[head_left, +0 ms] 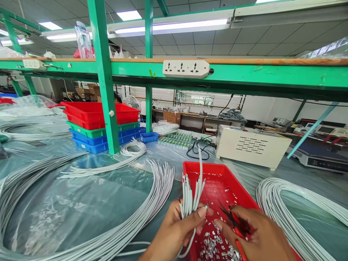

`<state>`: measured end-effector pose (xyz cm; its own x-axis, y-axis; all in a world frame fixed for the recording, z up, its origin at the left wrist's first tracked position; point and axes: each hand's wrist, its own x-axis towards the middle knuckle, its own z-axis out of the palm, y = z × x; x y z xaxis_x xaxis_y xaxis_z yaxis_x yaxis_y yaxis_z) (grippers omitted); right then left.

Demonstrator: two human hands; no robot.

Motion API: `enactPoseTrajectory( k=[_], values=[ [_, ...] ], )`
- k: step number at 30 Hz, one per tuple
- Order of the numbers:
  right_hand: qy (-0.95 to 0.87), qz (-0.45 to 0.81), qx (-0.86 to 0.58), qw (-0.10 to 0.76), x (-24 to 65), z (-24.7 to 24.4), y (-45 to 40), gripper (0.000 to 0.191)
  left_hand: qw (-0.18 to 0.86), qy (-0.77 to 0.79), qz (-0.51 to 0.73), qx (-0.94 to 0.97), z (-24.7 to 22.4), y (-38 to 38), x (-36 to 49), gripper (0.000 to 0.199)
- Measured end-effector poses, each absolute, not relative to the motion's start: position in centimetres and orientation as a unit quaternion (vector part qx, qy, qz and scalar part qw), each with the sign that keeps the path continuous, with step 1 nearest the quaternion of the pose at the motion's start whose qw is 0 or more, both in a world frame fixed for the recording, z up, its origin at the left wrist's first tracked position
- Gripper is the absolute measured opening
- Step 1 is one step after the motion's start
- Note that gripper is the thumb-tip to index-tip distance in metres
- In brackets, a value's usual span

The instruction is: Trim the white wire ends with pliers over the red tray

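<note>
At a factory bench covered in crinkled clear plastic sheet, a worker's left hand is closed around a small bundle of white cables, thumb pressed against the smooth, round cords. The bundle stands nearly upright above the near edge of a red tray, its cut ends pointing up and away from the worker, with one longer strand rising above the rest. The right hand grips red-handled cutters, the dark pointed blades angled up and left toward the bundle, close to the thumb. Shiny silver-white offcuts litter the tray's ribbed floor. Long sheaves of white cable curve across the sheet at left; more cable loops lie at right. Stacked red, green and blue plastic bins and a cream metal box sit behind.
</note>
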<state>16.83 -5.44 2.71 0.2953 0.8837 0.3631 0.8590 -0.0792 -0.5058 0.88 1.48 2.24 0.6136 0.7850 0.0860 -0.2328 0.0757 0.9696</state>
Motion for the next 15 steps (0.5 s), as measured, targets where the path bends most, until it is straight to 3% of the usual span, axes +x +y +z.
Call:
enactPoseTrajectory(
  k=[6,15],
  values=[
    [-0.69,-0.094,-0.682,0.223,17.8,1.7,-5.3,0.04,0.689,0.226,0.363,0.585,2.0,1.5,0.9,0.033],
    [-0.688,-0.085,-0.686,0.222,17.5,2.1,-5.5,0.038,0.69,0.235,0.349,0.589,1.9,1.4,1.0,0.032]
  ],
)
